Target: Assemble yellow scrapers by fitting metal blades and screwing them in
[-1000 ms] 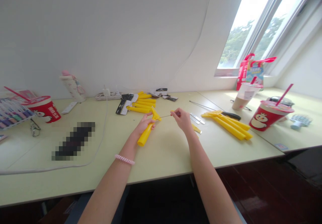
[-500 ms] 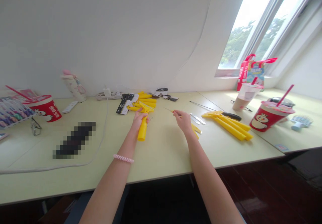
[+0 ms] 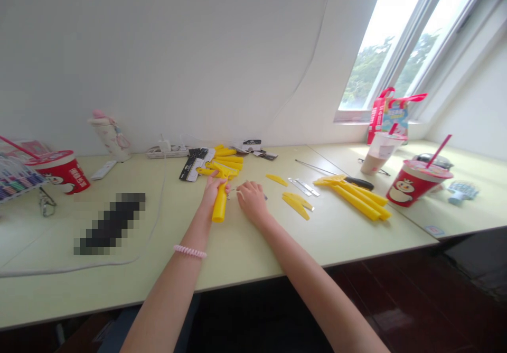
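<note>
Left hand [image 3: 213,190] wrapped round the handle of a yellow tool [image 3: 219,207], tool head pointing away from the person. Right hand [image 3: 252,197] just right of it, apart, palm down at the tabletop [image 3: 245,252]; can't tell if its fingers hold anything. Right of that hand: flat yellow pieces [image 3: 296,205], silver strips [image 3: 304,186]. Farther right, yellow handles [image 3: 360,201]. Beyond left hand, packaging cards [image 3: 194,167].

No text is legible: the white characters on the left red cup [image 3: 59,171], the lettering on the bag [image 3: 395,114] and the print on the black-and-white cards [image 3: 193,166] are too blurred or small.
</note>
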Demonstrator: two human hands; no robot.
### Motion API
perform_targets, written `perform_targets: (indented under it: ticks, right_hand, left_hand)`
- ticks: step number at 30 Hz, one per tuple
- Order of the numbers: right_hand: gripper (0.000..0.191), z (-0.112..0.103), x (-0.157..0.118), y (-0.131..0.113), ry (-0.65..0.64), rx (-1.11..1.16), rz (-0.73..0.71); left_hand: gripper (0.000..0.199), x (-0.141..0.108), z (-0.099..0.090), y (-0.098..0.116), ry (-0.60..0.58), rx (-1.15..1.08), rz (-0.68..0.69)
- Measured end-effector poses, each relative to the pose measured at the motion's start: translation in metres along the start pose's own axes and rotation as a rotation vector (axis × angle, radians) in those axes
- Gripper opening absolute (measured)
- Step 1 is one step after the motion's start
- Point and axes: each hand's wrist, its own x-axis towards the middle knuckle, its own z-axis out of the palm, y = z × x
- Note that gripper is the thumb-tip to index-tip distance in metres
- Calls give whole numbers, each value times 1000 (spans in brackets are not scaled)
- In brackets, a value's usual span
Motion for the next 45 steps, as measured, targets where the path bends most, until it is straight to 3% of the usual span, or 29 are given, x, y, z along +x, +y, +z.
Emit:
perform_targets:
  ticks: [6, 16, 28, 30, 33, 37, 45]
  right_hand:
    - [22, 12, 2, -19, -131, 49, -118]
    - [21, 23, 9, -18, -132, -7, -33]
    - [22, 5, 3, -9, -251, -106, 45]
    - [19, 0, 3, -1, -198, 5, 131]
    - [16, -11, 4, 17, -5, 245, 273]
    - [12, -21, 7, 36, 214, 521, 268]
    - [12, -13, 10, 37, 264, 665, 228]
  left_hand:
    - [50, 2, 0, 0, 20, -42, -15]
    - [53, 3, 0, -2, -15, -37, -37]
    - [54, -1, 2, -4, -32, 43, -112]
    - [56, -1, 1, -5, -50, 54, -144]
    - [57, -2, 0, -7, -126, 103, -195]
    - [59, -7, 2, -10, -278, 206, -287]
    - [62, -14, 8, -15, -408, 357, -299]
